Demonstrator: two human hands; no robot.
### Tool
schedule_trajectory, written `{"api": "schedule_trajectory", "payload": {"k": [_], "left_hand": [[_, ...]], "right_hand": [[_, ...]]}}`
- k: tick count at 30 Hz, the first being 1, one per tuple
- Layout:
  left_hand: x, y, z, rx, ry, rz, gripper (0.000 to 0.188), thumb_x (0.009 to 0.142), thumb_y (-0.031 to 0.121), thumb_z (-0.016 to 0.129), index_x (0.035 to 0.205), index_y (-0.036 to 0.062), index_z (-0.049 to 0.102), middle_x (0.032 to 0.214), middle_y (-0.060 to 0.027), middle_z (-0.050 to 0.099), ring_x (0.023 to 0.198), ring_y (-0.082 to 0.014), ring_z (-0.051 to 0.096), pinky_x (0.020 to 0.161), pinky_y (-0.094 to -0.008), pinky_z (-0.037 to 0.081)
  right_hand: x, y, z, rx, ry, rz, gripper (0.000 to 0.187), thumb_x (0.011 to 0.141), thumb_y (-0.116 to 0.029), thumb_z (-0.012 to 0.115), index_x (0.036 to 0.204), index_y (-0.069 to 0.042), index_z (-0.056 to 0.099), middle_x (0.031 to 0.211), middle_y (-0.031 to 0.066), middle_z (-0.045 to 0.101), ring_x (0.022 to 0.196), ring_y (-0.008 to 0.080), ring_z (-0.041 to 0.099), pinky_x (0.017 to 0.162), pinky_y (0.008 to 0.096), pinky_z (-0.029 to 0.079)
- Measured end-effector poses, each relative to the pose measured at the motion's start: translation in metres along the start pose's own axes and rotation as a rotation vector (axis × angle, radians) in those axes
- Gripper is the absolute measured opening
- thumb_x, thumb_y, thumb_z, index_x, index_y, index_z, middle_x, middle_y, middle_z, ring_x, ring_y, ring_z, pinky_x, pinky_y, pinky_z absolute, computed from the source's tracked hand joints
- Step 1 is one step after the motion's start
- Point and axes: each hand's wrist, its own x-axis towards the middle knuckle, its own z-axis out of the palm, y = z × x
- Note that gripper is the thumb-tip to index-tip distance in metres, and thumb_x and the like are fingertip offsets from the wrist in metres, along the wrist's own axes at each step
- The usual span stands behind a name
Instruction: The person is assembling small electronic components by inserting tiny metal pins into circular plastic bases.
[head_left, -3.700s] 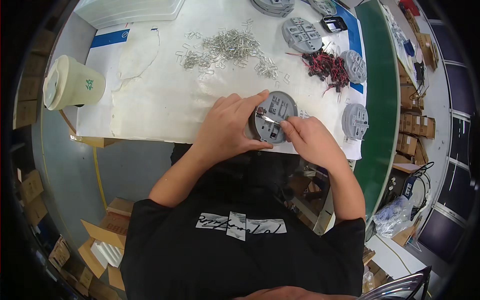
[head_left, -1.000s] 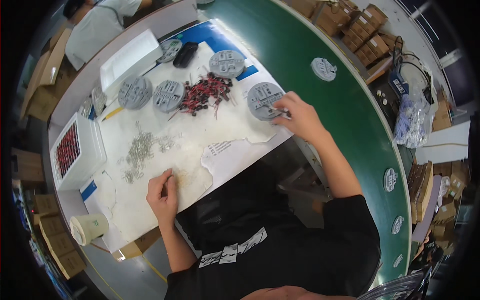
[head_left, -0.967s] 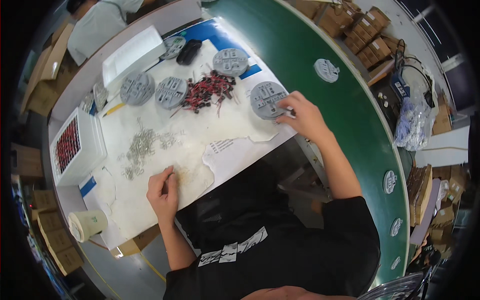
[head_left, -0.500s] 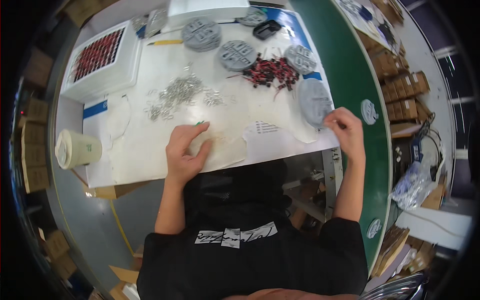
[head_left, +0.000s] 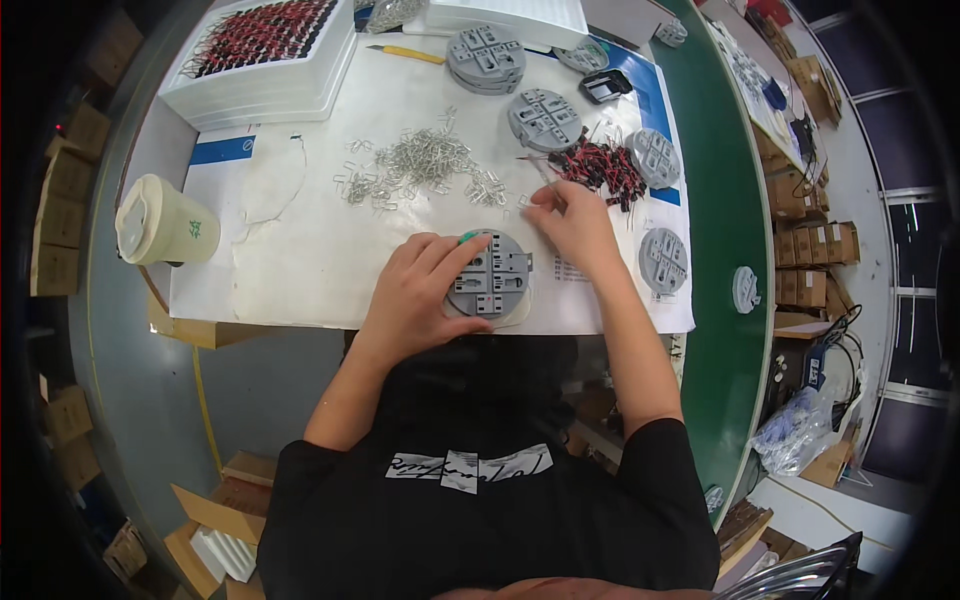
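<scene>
A round grey plastic disc [head_left: 508, 285] with slots and small raised blocks lies flat near the table's front edge. My left hand [head_left: 405, 295] is curled round its left side, fingers on top and thumb at the near edge. Something green shows at a left fingertip. My right hand [head_left: 575, 225] is closed in a pinch, just beyond the disc's upper right. A thin pale sliver sticks out by its fingertips, too small to name. Left of that hand lies a loose pile of U-shaped metal clips [head_left: 425, 160]. Past it is a heap of red and black wired parts [head_left: 605, 170].
More grey discs stand around: a stack [head_left: 486, 60], one [head_left: 545, 120] in the middle, others [head_left: 655, 157] [head_left: 663, 260] at right. A yellow knife [head_left: 405, 53], a black tray [head_left: 605, 86], white foam boxes [head_left: 265, 95] and a lidded cup [head_left: 170, 222] are also here.
A grey disc now lies before me under my left hand, which was empty above the table. My right hand has moved from a disc at the right edge to beside the clips. The view has shifted.
</scene>
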Motion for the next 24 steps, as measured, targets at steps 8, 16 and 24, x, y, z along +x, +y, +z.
{"api": "schedule_trajectory", "payload": {"k": [8,16,24], "left_hand": [[0.001,-0.007,-0.001,-0.108,0.013,-0.005,0.087,0.063,0.033,0.095,0.14,0.0086,0.062,0.121,-0.0128,0.065,0.114,-0.0352,0.06,0.1,-0.0444,0.05],[-0.004,-0.011,0.0,-0.164,0.021,-0.069,0.088,0.065,0.033,0.094,0.142,0.0101,0.059,0.124,-0.0126,0.064,0.116,-0.034,0.061,0.1,-0.0438,0.05],[-0.003,-0.012,0.001,-0.179,0.017,-0.06,0.087,0.063,0.028,0.095,0.14,0.0104,0.059,0.121,-0.0119,0.065,0.116,-0.0335,0.062,0.1,-0.0433,0.051]], "right_hand": [[0.001,0.002,0.01,-0.079,0.054,-0.046,0.019,0.088,-0.013,0.078,0.099,0.0,0.071,0.077,0.0047,0.066,0.068,0.0125,0.057,0.065,0.0303,0.048],[-0.02,-0.037,-0.009,0.294,-0.167,0.152,0.015,0.089,-0.008,0.077,0.096,0.0,0.068,0.081,-0.0003,0.064,0.072,0.007,0.055,0.066,0.0262,0.047],[-0.01,-0.052,0.0,0.109,-0.212,0.143,0.029,0.083,-0.006,0.081,0.099,-0.001,0.058,0.086,0.0017,0.063,0.076,0.0082,0.058,0.068,0.0265,0.05]]}}
